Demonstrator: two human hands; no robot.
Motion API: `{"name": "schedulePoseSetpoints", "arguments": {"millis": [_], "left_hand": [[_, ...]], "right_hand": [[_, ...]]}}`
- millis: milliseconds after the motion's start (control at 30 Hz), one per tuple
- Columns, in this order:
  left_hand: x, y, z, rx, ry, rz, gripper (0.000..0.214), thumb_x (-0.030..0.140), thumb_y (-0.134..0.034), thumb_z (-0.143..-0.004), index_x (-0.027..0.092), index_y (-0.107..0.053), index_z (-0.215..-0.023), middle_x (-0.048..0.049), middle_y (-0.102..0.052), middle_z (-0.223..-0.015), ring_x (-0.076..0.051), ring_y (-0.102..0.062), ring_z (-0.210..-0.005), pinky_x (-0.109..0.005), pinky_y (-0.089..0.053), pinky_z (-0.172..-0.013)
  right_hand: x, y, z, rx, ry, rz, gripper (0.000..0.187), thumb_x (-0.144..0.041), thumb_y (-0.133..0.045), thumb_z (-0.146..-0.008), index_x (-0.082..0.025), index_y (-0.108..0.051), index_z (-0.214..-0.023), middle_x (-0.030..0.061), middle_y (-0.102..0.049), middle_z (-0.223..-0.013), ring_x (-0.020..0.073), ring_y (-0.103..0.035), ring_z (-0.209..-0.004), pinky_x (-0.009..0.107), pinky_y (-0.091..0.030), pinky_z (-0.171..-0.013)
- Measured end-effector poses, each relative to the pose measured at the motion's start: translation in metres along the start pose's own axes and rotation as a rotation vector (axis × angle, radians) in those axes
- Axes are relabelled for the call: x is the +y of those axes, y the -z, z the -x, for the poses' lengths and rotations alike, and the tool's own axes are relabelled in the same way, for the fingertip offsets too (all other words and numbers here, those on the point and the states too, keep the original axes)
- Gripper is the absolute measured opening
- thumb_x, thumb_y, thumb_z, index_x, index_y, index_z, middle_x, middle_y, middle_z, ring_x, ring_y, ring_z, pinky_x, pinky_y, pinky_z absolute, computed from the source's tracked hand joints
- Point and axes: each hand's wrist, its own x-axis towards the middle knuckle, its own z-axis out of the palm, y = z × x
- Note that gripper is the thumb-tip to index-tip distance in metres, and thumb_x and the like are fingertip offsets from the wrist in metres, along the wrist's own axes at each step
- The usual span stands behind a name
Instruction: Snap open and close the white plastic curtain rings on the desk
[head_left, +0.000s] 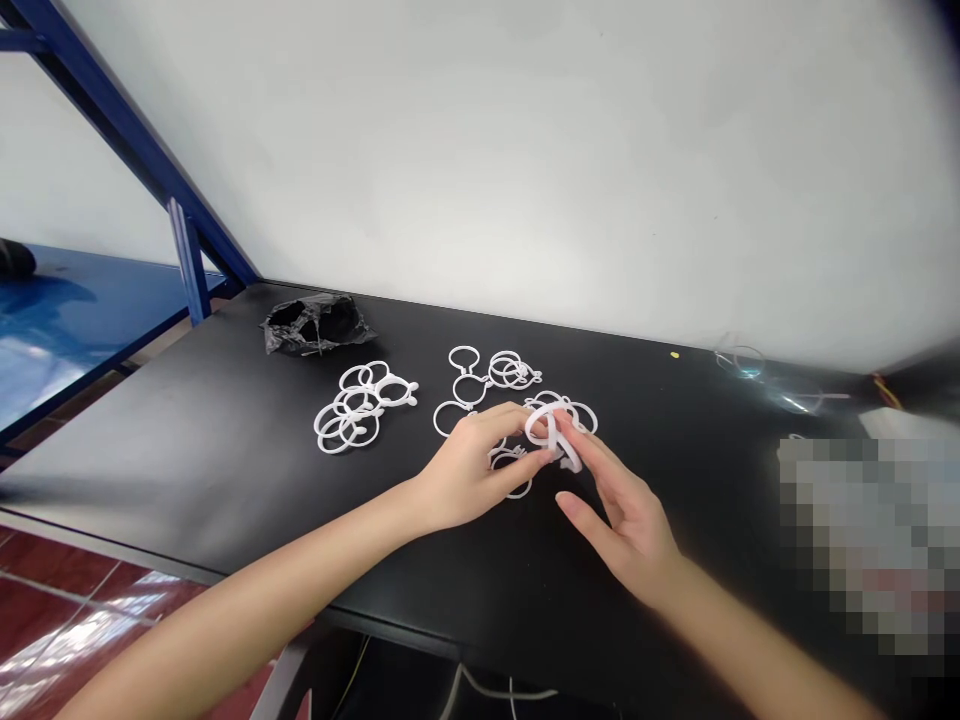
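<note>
Above the black table (225, 470), my left hand (469, 470) and my right hand (622, 510) meet over a white plastic ring (547, 432). Both pinch it by the fingertips, the left from the left side, the right from the right with its thumb spread apart. More white rings (510, 470) lie just under my left fingers. A pile of several white rings (360, 405) lies to the left. Another small group of rings (487, 375) lies behind my hands.
A crumpled black plastic bag (315, 322) lies at the back left of the table. A white wall rises behind it. Blue metal framing (187, 260) and a blue surface stand at the far left. A blurred patch covers the right side.
</note>
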Motion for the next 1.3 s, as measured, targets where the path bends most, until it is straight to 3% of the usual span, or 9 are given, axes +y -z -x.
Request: {"name": "schedulePoseSetpoints", "arguments": {"millis": [100,200,300,400,533,667,967,1133,1300], "left_hand": [[-0.001,0.001,0.000,-0.005,0.056,0.028,0.016,0.022,-0.050,-0.097,0.015,-0.064,-0.102,-0.0049,-0.067,-0.098,-0.015,-0.062,-0.089,-0.028,-0.049,-0.084],[-0.004,0.000,0.000,0.017,0.053,0.019,0.014,0.023,-0.053,-0.096,0.016,-0.064,-0.097,-0.0049,-0.068,-0.099,-0.015,-0.062,-0.090,-0.027,-0.049,-0.084],[-0.005,-0.001,-0.001,0.076,0.008,0.013,0.008,0.023,-0.061,-0.091,0.016,-0.064,-0.088,-0.0054,-0.066,-0.103,-0.015,-0.063,-0.095,-0.026,-0.049,-0.086],[-0.004,0.000,-0.002,0.057,-0.022,-0.010,0.008,0.023,-0.060,-0.092,0.016,-0.061,-0.087,-0.0060,-0.064,-0.102,-0.015,-0.062,-0.094,-0.026,-0.049,-0.085],[-0.004,0.002,-0.002,0.008,-0.062,-0.078,0.011,0.023,-0.052,-0.096,0.017,-0.056,-0.088,-0.0080,-0.064,-0.107,-0.017,-0.060,-0.101,-0.029,-0.047,-0.090],[-0.005,0.003,-0.002,0.070,-0.052,-0.154,0.017,0.023,-0.050,-0.097,0.017,-0.051,-0.081,-0.0088,-0.065,-0.107,-0.018,-0.061,-0.102,-0.029,-0.047,-0.088],[-0.001,0.010,-0.004,0.181,0.052,-0.127,0.019,0.025,-0.053,-0.095,0.018,-0.053,-0.077,-0.0050,-0.070,-0.098,-0.016,-0.066,-0.095,-0.027,-0.048,-0.084],[-0.003,0.023,-0.004,0.245,0.142,0.009,0.021,0.027,-0.061,-0.090,0.017,-0.051,-0.075,-0.0039,-0.070,-0.085,-0.016,-0.068,-0.086,-0.027,-0.050,-0.079],[-0.011,0.037,-0.002,0.069,0.311,0.226,0.021,0.029,-0.066,-0.087,0.018,-0.048,-0.084,-0.0030,-0.070,-0.078,-0.017,-0.071,-0.074,-0.029,-0.054,-0.071]], "right_hand": [[0.000,-0.001,-0.001,-0.029,0.001,0.050,0.063,-0.015,-0.059,-0.091,-0.032,-0.037,-0.148,0.0031,-0.040,-0.154,0.0245,-0.038,-0.142,0.047,-0.031,-0.119],[0.002,-0.006,-0.001,0.042,-0.033,0.049,0.057,-0.016,-0.061,-0.090,-0.033,-0.046,-0.142,0.0031,-0.046,-0.150,0.0248,-0.044,-0.138,0.046,-0.035,-0.118],[0.003,-0.011,-0.001,0.154,-0.116,-0.040,0.048,-0.017,-0.066,-0.087,-0.033,-0.056,-0.131,0.0027,-0.062,-0.133,0.0227,-0.062,-0.120,0.040,-0.050,-0.106],[0.003,-0.014,-0.002,0.216,-0.187,-0.147,0.036,-0.019,-0.069,-0.086,-0.032,-0.062,-0.119,0.0008,-0.073,-0.112,0.0187,-0.072,-0.097,0.033,-0.060,-0.089],[0.003,-0.012,-0.004,0.315,-0.266,-0.126,0.019,-0.023,-0.068,-0.087,-0.028,-0.067,-0.105,0.0008,-0.076,-0.098,0.0168,-0.073,-0.087,0.029,-0.061,-0.081],[0.006,-0.007,-0.006,0.382,-0.343,-0.087,0.017,-0.028,-0.069,-0.086,-0.026,-0.067,-0.104,0.0031,-0.075,-0.098,0.0194,-0.072,-0.092,0.031,-0.061,-0.082],[0.007,-0.007,-0.007,0.346,-0.299,-0.045,0.016,-0.026,-0.066,-0.088,-0.025,-0.068,-0.103,0.0052,-0.072,-0.106,0.0213,-0.069,-0.096,0.039,-0.058,-0.089],[0.010,-0.006,-0.009,0.330,-0.266,0.007,0.019,-0.022,-0.068,-0.085,-0.024,-0.069,-0.104,0.0042,-0.071,-0.104,0.0179,-0.068,-0.087,0.036,-0.059,-0.084],[0.009,-0.001,-0.010,0.462,-0.201,0.022,0.015,-0.021,-0.071,-0.083,-0.023,-0.071,-0.097,0.0036,-0.072,-0.098,0.0176,-0.069,-0.087,0.033,-0.059,-0.083]]}}
